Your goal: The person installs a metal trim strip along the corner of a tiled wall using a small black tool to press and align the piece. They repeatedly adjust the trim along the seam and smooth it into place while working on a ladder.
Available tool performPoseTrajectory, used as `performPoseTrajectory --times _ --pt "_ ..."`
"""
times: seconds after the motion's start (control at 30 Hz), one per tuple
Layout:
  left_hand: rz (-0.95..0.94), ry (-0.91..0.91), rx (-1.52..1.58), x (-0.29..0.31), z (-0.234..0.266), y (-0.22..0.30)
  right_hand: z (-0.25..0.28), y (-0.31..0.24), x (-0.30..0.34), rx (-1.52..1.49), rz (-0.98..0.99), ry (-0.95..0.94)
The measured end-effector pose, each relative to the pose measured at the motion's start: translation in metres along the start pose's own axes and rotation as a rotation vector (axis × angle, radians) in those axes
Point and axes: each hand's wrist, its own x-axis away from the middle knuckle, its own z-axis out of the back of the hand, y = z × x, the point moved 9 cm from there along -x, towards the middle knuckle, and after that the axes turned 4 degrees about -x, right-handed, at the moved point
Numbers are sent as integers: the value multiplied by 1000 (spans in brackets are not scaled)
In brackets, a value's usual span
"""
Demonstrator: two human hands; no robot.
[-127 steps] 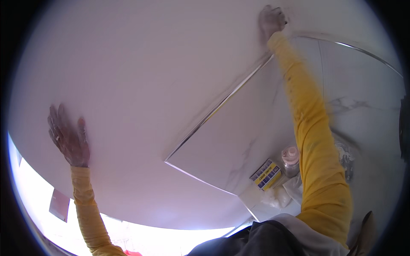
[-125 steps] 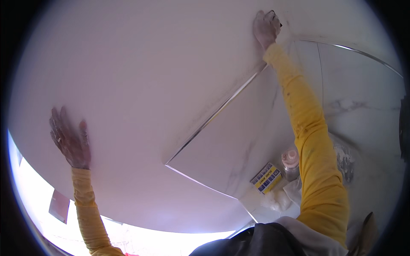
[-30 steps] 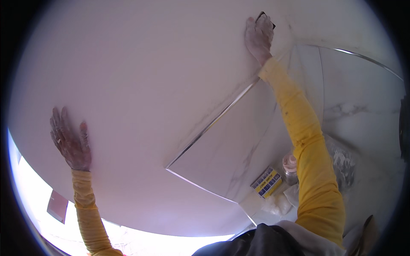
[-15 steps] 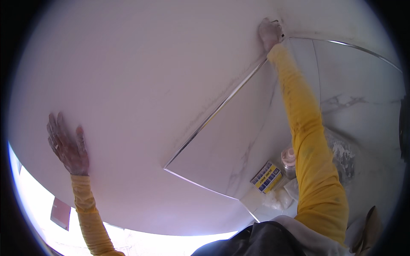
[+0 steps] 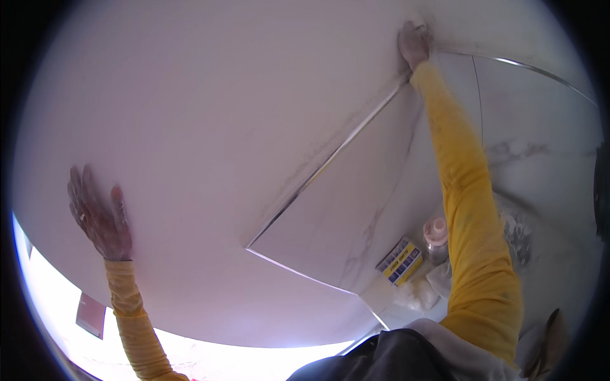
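Observation:
My left hand (image 5: 100,219), dusted with white powder, lies flat against the white wall (image 5: 190,114), its fingers spread and nothing in it. On my outstretched arm, my right hand (image 5: 414,44) is curled against the wall at the upper right corner, just above the end of a shiny metal edge trim (image 5: 327,162). What its closed fingers hold, if anything, is too small and blurred to make out. Below the trim are marble-look tiles (image 5: 337,222) with grey veins. Faint grey smears run along the wall beside the trim.
Right of centre, by my right sleeve, stand a blue and yellow box (image 5: 400,261) and a clear bottle with a pink lid (image 5: 436,240). White crumpled plastic (image 5: 416,295) lies beside them. A clear bag smeared with white (image 5: 518,238) is past the sleeve. Bright light enters at lower left.
My right hand has shifted slightly right and up along the corner, its arm moving with it. My left hand stays in place on the wall.

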Motion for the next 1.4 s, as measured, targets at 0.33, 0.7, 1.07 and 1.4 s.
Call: performPoseTrajectory --times 0.33,0.7,1.07,1.4 --pt "36 -3 -38 -2 5 -6 23 -8 20 -278 -59 328" --pt "4 -12 -53 1 9 -9 28 -85 124 -339 114 340" --pt "7 -19 -57 3 9 -12 3 -58 49 216 245 -65" --pt "20 32 -41 -2 2 -4 22 -58 62 137 204 163"
